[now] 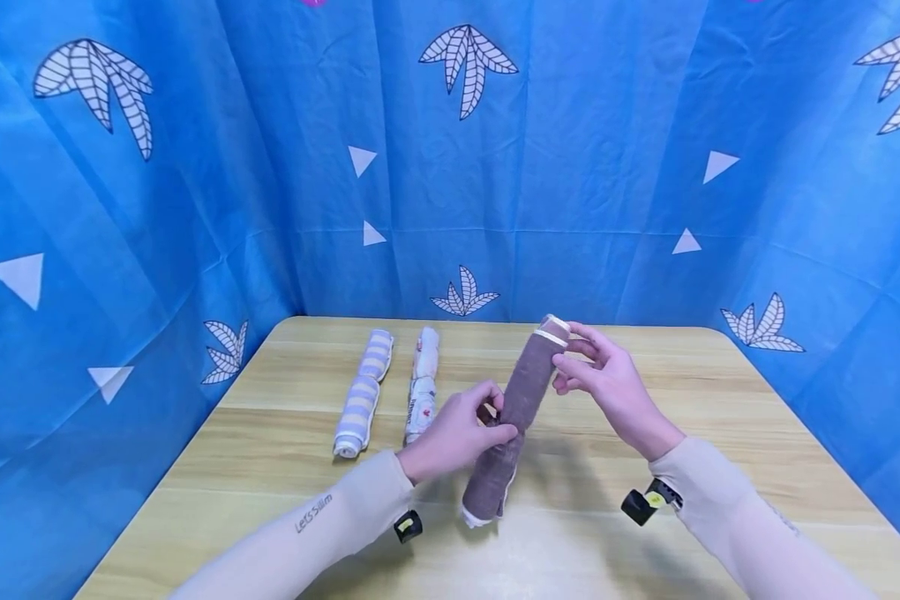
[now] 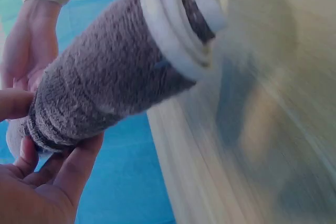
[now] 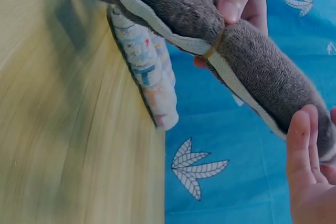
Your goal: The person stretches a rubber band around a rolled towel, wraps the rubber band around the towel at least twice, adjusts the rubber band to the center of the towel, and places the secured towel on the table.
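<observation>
A brown rolled towel (image 1: pixel 525 387) with pale edging is held slanted above the table, its upper end leaning right. My left hand (image 1: pixel 461 425) grips it around the middle, thumb in front. In the right wrist view a thin rubber band (image 3: pixel 214 45) circles the towel near that thumb. My right hand (image 1: pixel 607 379) holds the upper end lightly between thumb and fingers. The left wrist view shows the towel's lower end (image 2: pixel 173 30) with its coiled white layers. To the left lie a white patterned rolled towel (image 1: pixel 423 375), partly behind my left hand, and a striped rolled towel (image 1: pixel 362 396).
The light wooden table (image 1: pixel 285 500) lies under both hands. A blue curtain (image 1: pixel 570 167) with white leaves and triangles surrounds its back and sides. Each sleeve has a small dark wrist camera (image 1: pixel 641 506) fixed near the cuff.
</observation>
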`<state>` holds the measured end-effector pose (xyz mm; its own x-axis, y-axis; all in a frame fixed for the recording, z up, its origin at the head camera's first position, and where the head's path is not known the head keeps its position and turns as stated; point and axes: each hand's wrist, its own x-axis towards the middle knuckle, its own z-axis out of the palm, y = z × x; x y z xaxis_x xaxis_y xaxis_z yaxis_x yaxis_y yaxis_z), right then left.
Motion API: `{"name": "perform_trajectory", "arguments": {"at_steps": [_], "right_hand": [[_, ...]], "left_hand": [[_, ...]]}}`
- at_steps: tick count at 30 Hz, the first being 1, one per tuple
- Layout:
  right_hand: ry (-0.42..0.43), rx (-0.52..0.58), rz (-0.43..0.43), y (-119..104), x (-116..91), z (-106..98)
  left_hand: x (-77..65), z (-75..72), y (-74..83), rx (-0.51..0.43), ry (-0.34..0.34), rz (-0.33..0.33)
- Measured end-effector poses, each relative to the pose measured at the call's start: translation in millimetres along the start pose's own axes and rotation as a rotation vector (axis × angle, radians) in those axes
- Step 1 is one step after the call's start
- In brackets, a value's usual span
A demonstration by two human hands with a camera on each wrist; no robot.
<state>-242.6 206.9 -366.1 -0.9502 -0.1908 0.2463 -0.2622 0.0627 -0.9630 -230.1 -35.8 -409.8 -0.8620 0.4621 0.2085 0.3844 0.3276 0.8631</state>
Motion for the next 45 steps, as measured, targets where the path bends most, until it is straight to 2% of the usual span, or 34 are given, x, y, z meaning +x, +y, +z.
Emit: {"name": "perform_trajectory", "arguments": {"at_steps": [5,12,19,23,28,32,37,45], "right_hand": [[0.019,-0.032,0.026,4.4,1.4,-2.4],[0.017,-0.086,0.050,14.5,1.7,-7.1],[0.005,-0.155,0.073,24.4,1.7,-11.5],[-0.006,-0.162,0.087,28.5,0.6,-11.3],[-0.014,-0.170,0.102,31.3,-0.7,-10.8],[-0.018,-0.177,0.105,33.7,-1.4,-11.0],[-0.044,-0.190,0.107,37.4,-1.7,-10.3],[-0.067,-0.225,0.115,37.7,-6.9,-7.2]], "left_hand": [[10.3,-5.9,-2.0,-0.015,0.049,-0.046],[32.9,-18.5,-9.8,0.021,0.115,-0.113],[56.3,-27.3,-20.8,0.109,0.157,-0.195],[69.5,-28.8,-29.2,0.179,0.169,-0.254],[83.6,-32.1,-40.5,0.220,0.177,-0.335],[91.3,-35.1,-46.3,0.274,0.166,-0.372],[99.7,-36.0,-52.0,0.355,0.128,-0.381],[109.9,-28.5,-62.0,0.414,0.000,-0.449]]}}
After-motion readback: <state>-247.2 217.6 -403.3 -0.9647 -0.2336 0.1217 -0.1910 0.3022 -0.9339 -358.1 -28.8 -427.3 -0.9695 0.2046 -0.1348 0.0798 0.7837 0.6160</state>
